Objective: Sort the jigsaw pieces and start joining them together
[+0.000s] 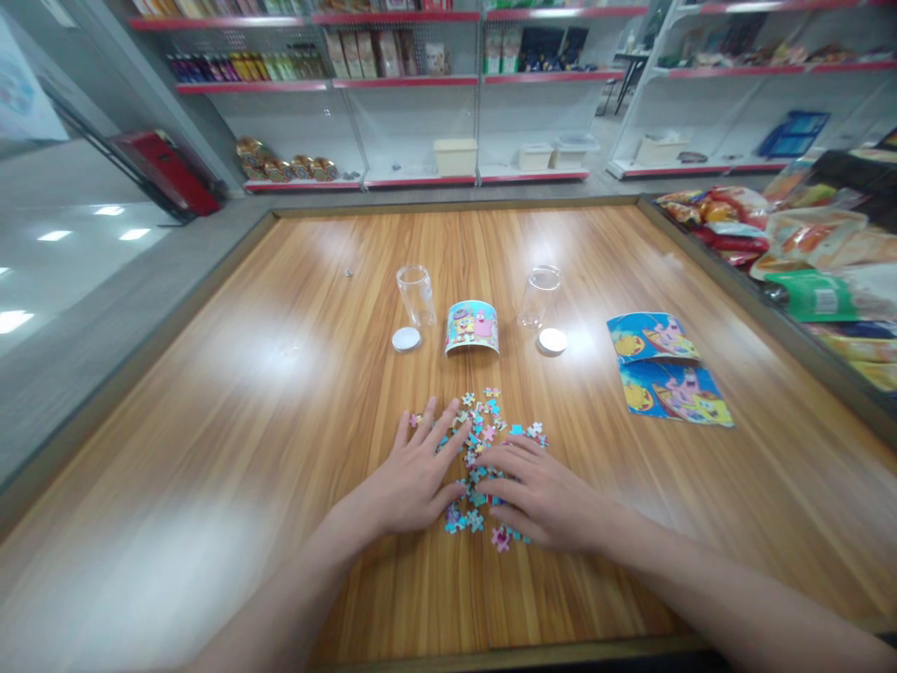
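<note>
A heap of small puzzle pieces [483,421] in blue, pink and white lies on the wooden table [245,421]. My left hand [417,472] lies flat on the heap's left side, fingers spread. My right hand [539,491] lies flat on its right side, fingers stretched toward the left hand. Neither hand holds anything. Some pieces are hidden under both palms.
Beyond the heap stand two clear jars [416,293] [540,294], each with a white lid [405,338] [551,340] beside it, and a curled cartoon label [472,327] between them. Two picture cards [665,369] lie at right. Snack bags [805,252] pile along the right edge. Shop shelves stand behind.
</note>
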